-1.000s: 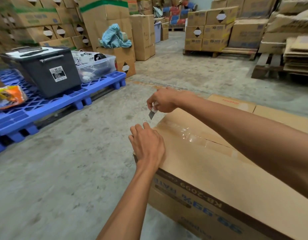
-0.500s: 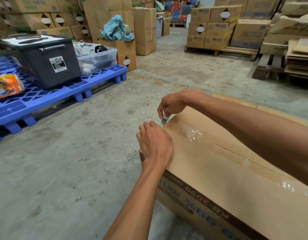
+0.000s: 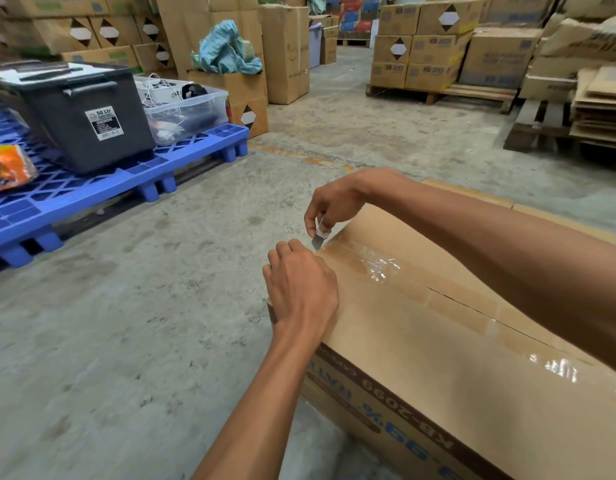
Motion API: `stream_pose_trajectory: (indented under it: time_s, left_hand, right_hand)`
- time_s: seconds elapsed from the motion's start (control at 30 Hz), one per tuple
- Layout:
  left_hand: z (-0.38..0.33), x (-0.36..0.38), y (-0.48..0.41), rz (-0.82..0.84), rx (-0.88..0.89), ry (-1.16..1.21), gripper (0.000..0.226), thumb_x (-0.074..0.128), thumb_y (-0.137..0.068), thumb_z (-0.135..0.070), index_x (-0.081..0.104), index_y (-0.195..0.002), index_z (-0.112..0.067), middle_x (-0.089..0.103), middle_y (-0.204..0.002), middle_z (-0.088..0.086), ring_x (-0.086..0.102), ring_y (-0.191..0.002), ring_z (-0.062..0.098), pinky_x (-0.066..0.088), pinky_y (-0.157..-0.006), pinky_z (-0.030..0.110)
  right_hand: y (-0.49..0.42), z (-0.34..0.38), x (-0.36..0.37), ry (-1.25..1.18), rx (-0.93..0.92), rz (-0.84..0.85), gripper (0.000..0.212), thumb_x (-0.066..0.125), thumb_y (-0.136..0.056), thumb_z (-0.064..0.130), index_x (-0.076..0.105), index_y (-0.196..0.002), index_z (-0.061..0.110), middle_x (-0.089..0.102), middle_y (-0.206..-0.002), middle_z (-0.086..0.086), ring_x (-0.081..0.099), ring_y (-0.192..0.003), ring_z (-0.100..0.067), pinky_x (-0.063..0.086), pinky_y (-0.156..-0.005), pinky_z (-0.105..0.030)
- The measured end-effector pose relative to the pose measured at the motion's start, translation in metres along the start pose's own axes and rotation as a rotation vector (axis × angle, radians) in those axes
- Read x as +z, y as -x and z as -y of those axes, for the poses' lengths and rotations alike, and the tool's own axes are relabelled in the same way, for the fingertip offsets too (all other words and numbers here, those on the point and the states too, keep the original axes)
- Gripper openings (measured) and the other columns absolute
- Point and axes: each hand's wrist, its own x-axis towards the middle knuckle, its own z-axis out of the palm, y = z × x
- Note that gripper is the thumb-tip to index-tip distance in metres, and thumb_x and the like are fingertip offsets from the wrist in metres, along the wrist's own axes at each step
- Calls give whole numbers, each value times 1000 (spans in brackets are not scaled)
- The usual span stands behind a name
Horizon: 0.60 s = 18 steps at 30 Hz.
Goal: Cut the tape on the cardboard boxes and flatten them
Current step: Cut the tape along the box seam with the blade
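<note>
Head view, nearest first: a large cardboard box (image 3: 421, 368) lies on the concrete floor (image 3: 126, 306), its printed side facing the camera and its top flaps closed. A strip of clear tape (image 3: 376, 268) runs along the top seam, wrinkled and shiny near the box's far-left end. The left hand (image 3: 299, 289) sits on the top at that end's near corner, with the fingers curled down over the edge and gripping it; the fingertips are hidden. Just beyond it, the right hand (image 3: 334, 202) reaches across the box and pinches a small cutter (image 3: 318, 237) between thumb and fingers. The blade points down and its tip meets the end edge where the tape crosses it.

Flattened cardboard (image 3: 473, 194) lies on the floor behind the box. Farther left is a blue plastic pallet (image 3: 92, 195) carrying an orange bag (image 3: 7, 168) near its left edge, a dark grey lidded bin (image 3: 92, 133) and, beside that toward the far-right corner, a clear tub (image 3: 189, 112) of cables. Beyond, a blue-green cloth (image 3: 227, 50) is draped on a carton. At the far right, stacked boxes (image 3: 428, 46) stand on a wooden pallet (image 3: 473, 93).
</note>
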Motion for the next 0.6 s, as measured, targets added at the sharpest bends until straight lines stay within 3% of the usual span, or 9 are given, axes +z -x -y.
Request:
stream_pose_trajectory:
  time_s: [0.6]
  left_hand:
    - [1,-1,1,3,-10,11,31,37,-95,-18,53,-117,-4,56,-120,12,47,-114,26,38,-96,36]
  right_hand:
    - [7,8,-1,-6,-2,17,20,57,-95,14,68,-104,28,65,-85,13,52,-77,-1,38,-70,-22]
